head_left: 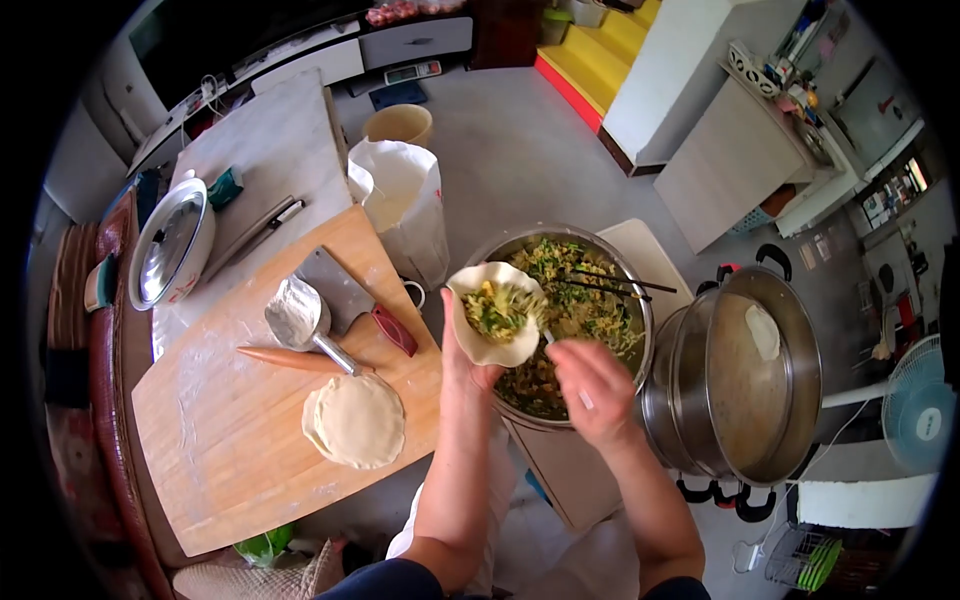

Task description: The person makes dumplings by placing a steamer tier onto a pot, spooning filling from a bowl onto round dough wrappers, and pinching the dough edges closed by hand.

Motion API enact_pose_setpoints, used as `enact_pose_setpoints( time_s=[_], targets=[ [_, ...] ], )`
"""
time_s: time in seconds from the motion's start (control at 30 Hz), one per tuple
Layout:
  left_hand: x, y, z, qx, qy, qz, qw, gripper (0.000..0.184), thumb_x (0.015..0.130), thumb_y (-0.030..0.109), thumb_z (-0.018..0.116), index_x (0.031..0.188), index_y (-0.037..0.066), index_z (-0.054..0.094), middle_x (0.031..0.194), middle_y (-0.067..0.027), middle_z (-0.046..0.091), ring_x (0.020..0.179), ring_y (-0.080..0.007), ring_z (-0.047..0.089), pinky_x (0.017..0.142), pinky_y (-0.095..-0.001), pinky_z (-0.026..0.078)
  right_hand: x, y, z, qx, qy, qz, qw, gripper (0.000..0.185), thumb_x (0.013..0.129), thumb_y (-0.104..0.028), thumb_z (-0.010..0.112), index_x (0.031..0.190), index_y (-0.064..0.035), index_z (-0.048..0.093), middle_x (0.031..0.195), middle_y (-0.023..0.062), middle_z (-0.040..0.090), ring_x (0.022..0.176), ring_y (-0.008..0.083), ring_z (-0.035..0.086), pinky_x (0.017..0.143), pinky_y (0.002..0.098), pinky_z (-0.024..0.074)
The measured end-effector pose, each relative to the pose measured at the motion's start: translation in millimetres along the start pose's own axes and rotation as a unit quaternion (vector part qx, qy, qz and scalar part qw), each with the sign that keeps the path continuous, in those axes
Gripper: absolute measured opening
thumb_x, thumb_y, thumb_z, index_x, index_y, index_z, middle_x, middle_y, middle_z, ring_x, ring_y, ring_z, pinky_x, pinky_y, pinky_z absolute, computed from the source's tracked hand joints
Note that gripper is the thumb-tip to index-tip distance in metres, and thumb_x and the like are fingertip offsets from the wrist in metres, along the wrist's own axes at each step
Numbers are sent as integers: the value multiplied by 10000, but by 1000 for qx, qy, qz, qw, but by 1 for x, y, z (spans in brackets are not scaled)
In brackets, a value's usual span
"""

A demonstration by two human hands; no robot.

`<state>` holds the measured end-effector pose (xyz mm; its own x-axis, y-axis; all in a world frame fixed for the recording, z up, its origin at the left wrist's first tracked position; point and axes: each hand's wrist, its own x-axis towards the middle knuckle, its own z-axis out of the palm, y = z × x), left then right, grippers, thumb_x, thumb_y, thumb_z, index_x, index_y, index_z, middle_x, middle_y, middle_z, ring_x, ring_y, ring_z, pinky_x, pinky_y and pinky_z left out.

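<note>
My left hand cups a round dough wrapper with a ruffled rim, and chopped green and yellow filling lies in its hollow. Gripped in my right hand is a spoon, its blurred head at the wrapper's right edge. Both hands are over the near left part of a large metal bowl of the same filling. Chopsticks rest across that bowl. Left of my left hand, a stack of dough wrappers sits on the wooden board.
On the board lie a metal scoop, a cleaver and a wooden rolling pin. A white sack stands behind. To the right, a steamer pot holds one pale dough piece. A fan is at far right.
</note>
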<state>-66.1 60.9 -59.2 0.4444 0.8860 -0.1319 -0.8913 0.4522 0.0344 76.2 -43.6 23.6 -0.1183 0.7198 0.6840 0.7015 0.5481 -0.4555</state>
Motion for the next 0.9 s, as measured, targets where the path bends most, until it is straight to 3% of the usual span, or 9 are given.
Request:
enact_pose_setpoints(
  time_s=[0.07, 0.2, 0.27, 0.37, 0.47, 0.63, 0.73, 0.83, 0.9],
  targets=[
    [-4, 6, 8, -12, 16, 21, 1000, 624, 1011, 586, 318, 1363, 100, 492, 1304, -178, 570, 1183, -419, 564, 956, -614, 502, -2, 15, -9, 10, 43, 72, 996, 204, 869, 7, 647, 1070, 23, 684, 974, 139, 681, 834, 250, 678, 690, 332, 552],
    [-4, 24, 2, -37, 8, 30, 999, 601, 1006, 570, 352, 1337, 97, 520, 1295, -172, 581, 1186, -423, 557, 966, -627, 484, -29, 54, -14, 31, 35, 299, 953, 132, 890, -16, 628, 1002, 29, 682, 873, 149, 680, 754, 256, 681, 661, 310, 524],
    [-7, 28, 5, -42, 15, 38, 998, 545, 1015, 520, 375, 1308, 95, 549, 1277, -161, 603, 1180, -416, 570, 973, -637, 473, -44, 71, -8, -4, 39, 347, 937, 122, 885, -30, 630, 973, 33, 686, 887, 160, 685, 756, 269, 683, 659, 327, 527],
    [-8, 29, 4, -54, 14, 38, 998, 533, 1014, 516, 384, 1308, 104, 552, 1282, -154, 602, 1183, -421, 565, 970, -643, 469, -56, 86, -2, -114, 7, 314, 942, 131, 880, -41, 637, 973, 34, 689, 895, 167, 693, 754, 275, 686, 673, 340, 534],
    [-7, 30, 5, -65, 1, 36, 997, 583, 1009, 564, 358, 1334, 112, 529, 1310, -161, 576, 1189, -442, 547, 947, -645, 480, -72, 100, 17, -16, 26, 378, 925, 151, 867, -43, 645, 990, 30, 693, 880, 170, 693, 746, 267, 685, 691, 340, 535],
    [-8, 35, 6, -61, 20, 49, 997, 548, 1015, 539, 368, 1312, 117, 551, 1298, -153, 585, 1164, -438, 563, 932, -636, 491, -69, 90, 43, 184, 39, 467, 864, 189, 959, -110, 609, 1019, 46, 698, 820, 113, 711, 679, 146, 681, 609, 276, 558],
    [-8, 39, 4, -68, 17, 52, 996, 531, 1016, 528, 379, 1308, 121, 555, 1292, -145, 591, 1160, -436, 566, 933, -637, 490, -68, 90, 52, 280, 61, 506, 814, 206, 968, -96, 590, 1055, 60, 693, 836, 128, 704, 686, 155, 665, 617, 275, 548],
    [-8, 39, 4, -37, 24, 64, 997, 415, 1015, 435, 437, 1240, 133, 612, 1234, -116, 642, 1156, -379, 593, 981, -611, 471, -70, 88, 55, 329, 56, 530, 779, 215, 971, -98, 585, 1058, 70, 687, 843, 136, 701, 680, 161, 661, 620, 275, 546],
    [-7, 41, 4, -27, 28, 69, 997, 416, 1014, 437, 439, 1240, 134, 612, 1235, -114, 641, 1154, -380, 593, 978, -612, 473, -70, 94, 45, 291, 62, 517, 802, 213, 972, -95, 582, 1058, 70, 686, 845, 137, 700, 682, 162, 660, 626, 276, 547]
  ],
)
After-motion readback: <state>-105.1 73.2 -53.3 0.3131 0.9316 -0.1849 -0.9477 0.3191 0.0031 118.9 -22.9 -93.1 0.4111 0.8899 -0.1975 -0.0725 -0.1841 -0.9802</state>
